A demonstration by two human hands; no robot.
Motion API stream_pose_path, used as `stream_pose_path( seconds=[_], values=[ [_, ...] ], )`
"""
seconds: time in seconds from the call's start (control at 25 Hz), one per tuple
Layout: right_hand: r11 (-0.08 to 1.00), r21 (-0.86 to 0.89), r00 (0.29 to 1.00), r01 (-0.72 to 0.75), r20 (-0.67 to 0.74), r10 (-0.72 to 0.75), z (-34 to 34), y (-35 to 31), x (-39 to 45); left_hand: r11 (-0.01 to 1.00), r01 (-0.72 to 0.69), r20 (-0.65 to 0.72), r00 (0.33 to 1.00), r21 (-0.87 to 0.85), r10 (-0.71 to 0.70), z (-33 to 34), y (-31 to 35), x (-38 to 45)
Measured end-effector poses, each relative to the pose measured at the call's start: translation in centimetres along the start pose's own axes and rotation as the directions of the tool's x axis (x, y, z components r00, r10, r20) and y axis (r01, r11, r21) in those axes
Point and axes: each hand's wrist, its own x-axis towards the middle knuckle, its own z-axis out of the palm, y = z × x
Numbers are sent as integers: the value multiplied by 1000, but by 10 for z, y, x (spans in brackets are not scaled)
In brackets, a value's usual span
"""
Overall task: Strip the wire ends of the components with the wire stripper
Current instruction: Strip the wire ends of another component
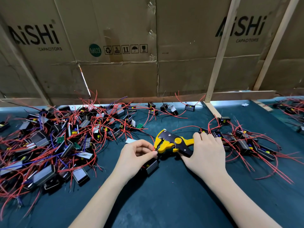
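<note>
My right hand point(205, 150) grips the handles of a yellow and black wire stripper point(171, 142), whose jaws point left. My left hand point(138, 152) pinches a red wire end point(154, 149) right at those jaws. That wire belongs to a small black component with a ribbed metal side point(152, 166), which lies on the mat just under my left hand. A big tangled heap of like components with red, black and purple wires point(57, 142) covers the left of the mat. A smaller group point(243, 142) lies to the right, behind my right hand.
A dark green mat point(164, 195) covers the table. Cardboard sheets point(115, 63) and wooden slats point(218, 63) wall off the far edge. A few stray components point(190, 107) lie along the back. More components point(289, 109) sit beyond a slat at the far right.
</note>
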Motion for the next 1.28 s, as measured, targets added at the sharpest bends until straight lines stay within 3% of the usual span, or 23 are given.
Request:
stream_pose_path(
  seconds=[0.32, 0.76, 1.28],
  values=[
    [1000, 17, 999, -12, 52, 11, -5, 1, 0, 999, 36, 22, 999, 19, -36, -4, 3, 0],
    [1000, -2, 999, 29, 15, -29, -3, 2, 0, 995, 100, -19, 995, 13, -100, -1, 4, 1],
    [1000, 10, 993, 21, 113, -22, -8, 0, 2, 994, 108, -23, 994, 27, -108, -1, 5, 0]
  ],
)
